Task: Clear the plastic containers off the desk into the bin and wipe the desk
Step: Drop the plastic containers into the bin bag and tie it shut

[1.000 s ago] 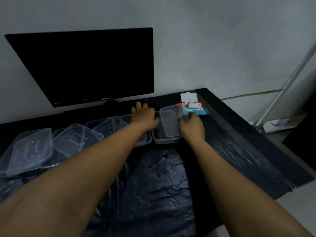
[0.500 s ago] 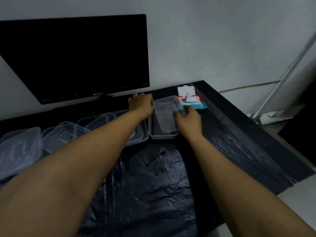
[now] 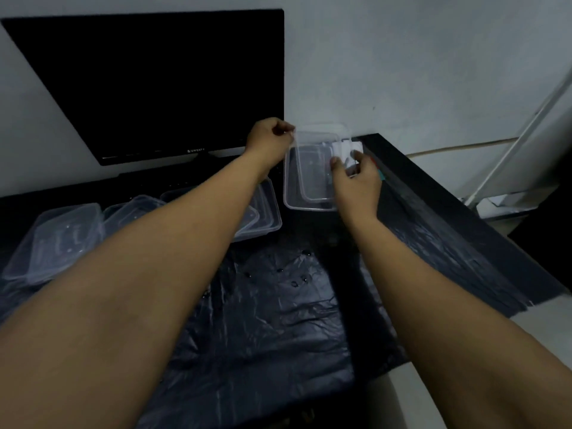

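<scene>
Now both hands [image 3: 312, 162] on clear container [image 3: 312, 181].

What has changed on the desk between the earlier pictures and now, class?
Both hands, left hand and right hand, now grip the rightmost clear container and have tilted it up off the desk. The other containers, monitor and black plastic sheet stayed put.

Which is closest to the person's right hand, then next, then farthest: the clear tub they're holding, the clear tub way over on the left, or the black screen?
From the right hand, in the head view:
1. The clear rectangular plastic container, gripped by both hands, tilted up off the desk.
2. The black computer monitor, behind and left, against the wall.
3. The clear lidded plastic container at the far left edge of the desk.
</scene>
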